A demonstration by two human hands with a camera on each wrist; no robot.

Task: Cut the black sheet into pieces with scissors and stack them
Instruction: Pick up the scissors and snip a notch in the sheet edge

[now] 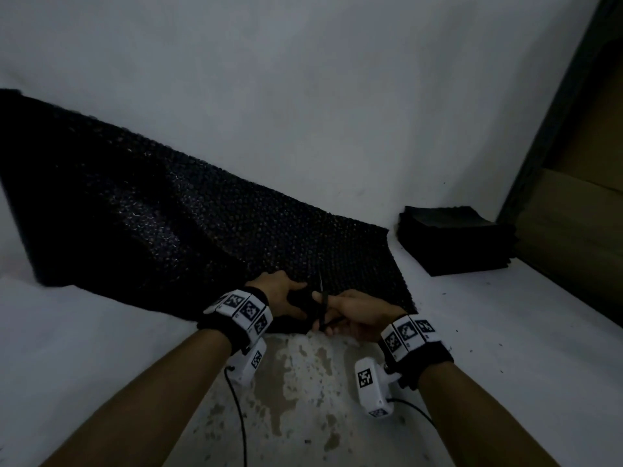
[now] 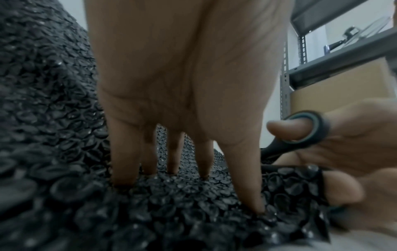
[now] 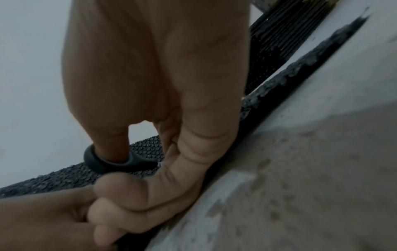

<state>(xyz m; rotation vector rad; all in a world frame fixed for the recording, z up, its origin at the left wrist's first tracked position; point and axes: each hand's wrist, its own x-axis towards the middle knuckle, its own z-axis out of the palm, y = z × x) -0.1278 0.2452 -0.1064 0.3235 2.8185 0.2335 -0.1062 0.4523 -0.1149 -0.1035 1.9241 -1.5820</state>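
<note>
The sheet (image 1: 161, 210) lay across the left and middle of the table (image 1: 472, 315), its far side riding up the wall and its near right end flat at the table's front edge. My left hand (image 1: 281, 294) was spread on that end, fingers (image 2: 247, 178) straight and pressing the bumpy surface down just left of the cut line. Just beside it, my right hand (image 1: 354, 315) was clamped on the scissors (image 1: 322, 308), thumb through one loop and the other fingers curled below, blades pointing away from me into the near edge of the sheet. How wide the blades stood I could not tell. At the back right corner of the table sat the stack (image 1: 451, 237) of cut pieces, well apart from my hands.

To cut well here, I judged I should keep the left fingers flat and close to the line yet clear of the blades, hold the sheet taut, and run the cut straight toward the far edge so the piece matched the stack.
</note>
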